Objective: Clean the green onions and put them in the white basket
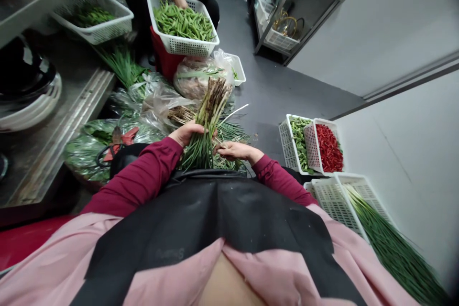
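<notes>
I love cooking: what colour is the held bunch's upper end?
The upper end is brown; head view.

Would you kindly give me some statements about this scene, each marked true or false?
1. The left hand grips a bundle of long green stalks. True.
2. The red chillies lie loose on the floor. False: the red chillies are in a white basket.
3. A co-worker's hand reaches into a basket of green pods. True.
4. The right hand is inside the white basket. False: the right hand is beside the bundle.
5. The bundle's far ends are brownish. True.
</notes>
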`<state>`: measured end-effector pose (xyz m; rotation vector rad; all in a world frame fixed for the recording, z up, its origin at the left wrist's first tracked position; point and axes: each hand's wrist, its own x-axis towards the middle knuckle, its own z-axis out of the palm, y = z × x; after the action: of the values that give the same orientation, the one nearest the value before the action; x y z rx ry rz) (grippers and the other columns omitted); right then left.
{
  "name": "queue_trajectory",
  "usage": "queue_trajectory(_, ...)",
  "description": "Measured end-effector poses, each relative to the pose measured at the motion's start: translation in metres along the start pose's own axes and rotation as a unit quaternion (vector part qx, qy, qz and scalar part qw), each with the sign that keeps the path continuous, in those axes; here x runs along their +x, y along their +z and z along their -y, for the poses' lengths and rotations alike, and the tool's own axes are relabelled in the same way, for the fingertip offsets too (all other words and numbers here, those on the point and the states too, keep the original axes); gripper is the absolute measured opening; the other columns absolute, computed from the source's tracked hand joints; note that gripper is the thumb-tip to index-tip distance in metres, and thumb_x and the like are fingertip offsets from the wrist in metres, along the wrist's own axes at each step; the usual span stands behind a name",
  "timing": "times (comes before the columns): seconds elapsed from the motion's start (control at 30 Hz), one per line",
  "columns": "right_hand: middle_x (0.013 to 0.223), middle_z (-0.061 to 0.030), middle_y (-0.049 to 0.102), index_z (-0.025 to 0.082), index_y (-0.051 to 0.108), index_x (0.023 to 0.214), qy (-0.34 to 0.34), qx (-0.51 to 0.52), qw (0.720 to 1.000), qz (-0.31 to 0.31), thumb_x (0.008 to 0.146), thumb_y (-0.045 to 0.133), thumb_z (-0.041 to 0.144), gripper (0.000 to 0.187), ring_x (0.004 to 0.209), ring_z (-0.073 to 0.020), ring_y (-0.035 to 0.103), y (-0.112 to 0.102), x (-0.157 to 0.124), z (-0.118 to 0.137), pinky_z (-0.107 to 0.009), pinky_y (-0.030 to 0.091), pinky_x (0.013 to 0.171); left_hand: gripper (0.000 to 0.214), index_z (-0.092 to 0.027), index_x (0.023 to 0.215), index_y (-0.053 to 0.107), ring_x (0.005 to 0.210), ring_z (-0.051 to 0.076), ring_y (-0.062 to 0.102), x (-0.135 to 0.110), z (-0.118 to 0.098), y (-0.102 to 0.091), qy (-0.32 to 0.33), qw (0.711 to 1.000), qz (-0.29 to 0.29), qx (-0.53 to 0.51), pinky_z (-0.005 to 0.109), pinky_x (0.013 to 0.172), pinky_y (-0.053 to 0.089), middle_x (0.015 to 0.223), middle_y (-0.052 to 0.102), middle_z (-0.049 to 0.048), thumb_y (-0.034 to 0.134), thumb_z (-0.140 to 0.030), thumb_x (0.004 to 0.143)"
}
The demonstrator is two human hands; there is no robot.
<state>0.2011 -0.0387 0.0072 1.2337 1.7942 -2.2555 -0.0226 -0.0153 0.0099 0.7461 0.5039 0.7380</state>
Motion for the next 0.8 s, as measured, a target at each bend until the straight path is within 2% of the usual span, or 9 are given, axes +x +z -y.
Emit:
queue_trajectory(0.13,0.057,0.0079,0.039,0.015,0.056,0.083,-0.003,0.011,1.000,0.006,0.077,0.065,0.055,0.042,0.045,-0.0039,0.034,0.002,0.004,0.001,-0.018,0.028,0.043,0.049,-0.007,0.098,0.067,0.071,0.027,0.067,-0.001,0.003,0.000,-0.012,1.000,0.004,0.008,0.032,0.057,0.053,0.077,0.071,0.0135,0.068,-0.020,0.050)
queue_trajectory(0.27,0.055,0.0089,0.033,0.013,0.061,0.092,-0.011,0.066,0.997,0.029,0.079,0.063,0.056,0.045,0.043,-0.0034,0.028,0.005,-0.001,0.010,-0.017,0.024,0.041,0.047,-0.007,0.097,0.067,0.070,0.028,0.068,0.000,0.006,0.002,-0.024,1.000,0.009,0.010,0.035,0.060,0.055,0.075,0.071,0.0130,0.067,-0.018,0.051)
queue_trajectory(0.37,0.051,0.0102,0.028,0.011,0.063,0.089,-0.008,0.099,0.995,0.021,0.078,0.064,0.056,0.047,0.040,-0.0031,0.022,0.008,-0.002,0.013,-0.018,0.019,0.039,0.047,-0.008,0.098,0.067,0.073,0.029,0.068,0.000,0.006,0.004,-0.031,0.999,0.026,0.001,0.036,0.061,0.056,0.076,0.071,0.0132,0.067,-0.019,0.052)
queue_trajectory(0.4,0.049,0.0107,0.027,0.011,0.063,0.087,-0.014,0.112,0.994,-0.005,0.076,0.065,0.056,0.046,0.040,-0.0031,0.021,0.008,-0.002,0.014,-0.018,0.018,0.038,0.048,-0.008,0.098,0.067,0.074,0.029,0.069,0.000,0.005,0.005,-0.028,0.999,0.029,-0.001,0.037,0.062,0.056,0.077,0.071,0.0134,0.067,-0.019,0.052)
queue_trajectory(0.47,0.046,0.0116,0.025,0.013,0.061,0.082,-0.035,0.147,0.983,-0.104,0.072,0.070,0.054,0.044,0.038,-0.0032,0.018,0.007,-0.002,0.014,-0.018,0.015,0.037,0.049,-0.008,0.099,0.066,0.075,0.029,0.069,0.000,0.004,0.004,-0.022,0.999,0.030,0.000,0.036,0.062,0.056,0.080,0.071,0.0141,0.067,-0.020,0.052)
queue_trajectory(0.57,0.045,0.0130,0.021,0.015,0.058,0.084,-0.093,0.228,0.932,-0.265,0.067,0.075,0.050,0.042,0.038,-0.0031,0.014,0.003,-0.005,0.018,-0.019,0.011,0.037,0.050,-0.007,0.101,0.066,0.073,0.028,0.069,0.000,0.004,0.000,-0.019,1.000,0.024,0.002,0.033,0.057,0.055,0.081,0.071,0.0153,0.068,-0.021,0.053)
queue_trajectory(0.63,0.048,0.0131,0.019,0.017,0.058,0.094,-0.139,0.267,0.906,-0.297,0.067,0.075,0.048,0.045,0.040,-0.0032,0.012,0.001,-0.007,0.026,-0.019,0.010,0.039,0.050,-0.007,0.101,0.066,0.070,0.027,0.069,0.000,0.006,-0.001,-0.026,0.999,0.023,0.002,0.033,0.057,0.056,0.080,0.071,0.0150,0.068,-0.021,0.054)
queue_trajectory(0.7,0.052,0.0121,0.020,0.018,0.058,0.099,-0.173,0.271,0.898,-0.301,0.069,0.073,0.049,0.046,0.041,-0.0033,0.012,0.002,-0.006,0.036,-0.020,0.010,0.040,0.048,-0.007,0.100,0.066,0.068,0.026,0.069,0.000,0.008,0.000,-0.035,0.999,0.030,-0.002,0.035,0.060,0.057,0.079,0.072,0.0140,0.068,-0.020,0.054)
queue_trajectory(0.8,0.054,0.0100,0.024,0.018,0.055,0.085,-0.198,0.231,0.880,-0.365,0.074,0.066,0.055,0.040,0.042,-0.0036,0.016,-0.001,0.000,0.048,-0.020,0.014,0.040,0.047,-0.007,0.100,0.067,0.067,0.026,0.069,0.002,0.011,0.000,-0.039,0.998,0.039,-0.007,0.036,0.061,0.057,0.078,0.072,0.0136,0.067,-0.020,0.055)
